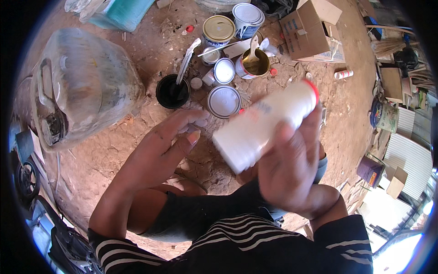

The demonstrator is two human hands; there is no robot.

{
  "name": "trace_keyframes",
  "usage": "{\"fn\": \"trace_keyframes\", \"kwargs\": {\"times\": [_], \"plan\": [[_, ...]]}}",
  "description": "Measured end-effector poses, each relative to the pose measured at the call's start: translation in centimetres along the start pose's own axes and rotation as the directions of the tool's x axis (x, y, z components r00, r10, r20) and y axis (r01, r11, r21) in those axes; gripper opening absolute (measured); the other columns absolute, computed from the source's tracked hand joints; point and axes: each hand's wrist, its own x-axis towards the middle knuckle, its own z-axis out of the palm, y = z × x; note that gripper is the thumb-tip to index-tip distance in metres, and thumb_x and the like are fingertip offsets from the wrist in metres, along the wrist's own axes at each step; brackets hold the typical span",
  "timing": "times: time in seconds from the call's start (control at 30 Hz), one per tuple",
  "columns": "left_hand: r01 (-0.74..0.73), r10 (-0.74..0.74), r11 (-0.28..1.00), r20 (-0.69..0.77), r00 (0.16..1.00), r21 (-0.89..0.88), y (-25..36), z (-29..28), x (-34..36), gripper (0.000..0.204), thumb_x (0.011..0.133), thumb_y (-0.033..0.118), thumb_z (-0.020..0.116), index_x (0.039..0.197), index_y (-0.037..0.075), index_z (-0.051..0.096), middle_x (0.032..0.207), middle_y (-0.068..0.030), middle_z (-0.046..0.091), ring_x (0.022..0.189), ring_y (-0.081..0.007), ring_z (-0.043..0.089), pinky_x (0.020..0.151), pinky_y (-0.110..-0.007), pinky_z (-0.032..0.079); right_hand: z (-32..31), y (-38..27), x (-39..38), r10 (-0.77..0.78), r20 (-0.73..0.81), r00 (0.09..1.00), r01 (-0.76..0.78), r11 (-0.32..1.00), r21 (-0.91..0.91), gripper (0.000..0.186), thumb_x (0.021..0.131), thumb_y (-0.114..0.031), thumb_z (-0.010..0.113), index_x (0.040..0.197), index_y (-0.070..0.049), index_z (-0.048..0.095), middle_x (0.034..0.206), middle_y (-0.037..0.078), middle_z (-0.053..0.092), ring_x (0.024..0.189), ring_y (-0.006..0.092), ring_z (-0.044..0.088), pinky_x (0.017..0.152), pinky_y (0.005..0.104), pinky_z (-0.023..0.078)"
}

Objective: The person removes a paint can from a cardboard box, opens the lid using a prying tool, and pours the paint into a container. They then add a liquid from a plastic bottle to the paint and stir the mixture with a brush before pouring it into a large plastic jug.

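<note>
My right hand [294, 164] is closed on a white plastic bottle [260, 128] with a red cap, held tilted and slightly blurred. My left hand [178, 137] hangs left of the bottle with fingers loosely curled and apart, holding nothing. Beyond them on the dirt ground stand a black pot [169, 98] of dark liquid with a stick [185, 64], closed cans [224, 102], a large tin [218, 29] with a gold lid, a white-lidded tin [248, 16], and an open can [255, 71] with a brush [252, 55] in it.
A large cloudy plastic container [86, 86] lies at the left, a cardboard box [303, 34] at the back right. A small striped cylinder [343, 74] lies near the box. Planks, sheets and a dark bucket [369, 169] line the right edge; a wheel [27, 178] shows at far left.
</note>
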Motion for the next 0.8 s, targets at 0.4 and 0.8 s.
{"fn": "trace_keyframes", "kwargs": {"times": [0.4, 0.8], "plan": [[0.039, -0.037, 0.999, 0.049, 0.998, -0.028, -0.4, -0.4, 0.7, 0.05, 0.096, 0.008, 0.064, 0.144, 0.006, 0.051, 0.132, -0.0109, 0.062, 0.119, -0.0204, 0.059, 0.107, -0.035, 0.044, 0.2, 1.2, -0.6, 0.045, 0.297, 0.954, 0.075, 0.922, -0.38, 0.063, 0.083, -0.014, 0.083, 0.136, -0.004, 0.05, 0.124, 0.017, 0.063, 0.115, 0.0268, 0.065, 0.096, 0.0392, 0.053], [0.07, -0.069, 0.997, 0.06, 0.996, -0.013, -0.4, -0.5, 1.0, 0.042, 0.102, 0.006, 0.055, 0.143, 0.004, 0.05, 0.135, -0.0138, 0.06, 0.128, -0.0217, 0.057, 0.111, -0.038, 0.042, 0.6, 2.4, -1.7, 0.291, 0.44, 0.85, -0.077, 0.894, -0.442, 0.083, 0.082, -0.022, 0.088, 0.147, -0.008, 0.038, 0.136, 0.016, 0.054, 0.116, 0.028, 0.064, 0.099, 0.0414, 0.054]]}}
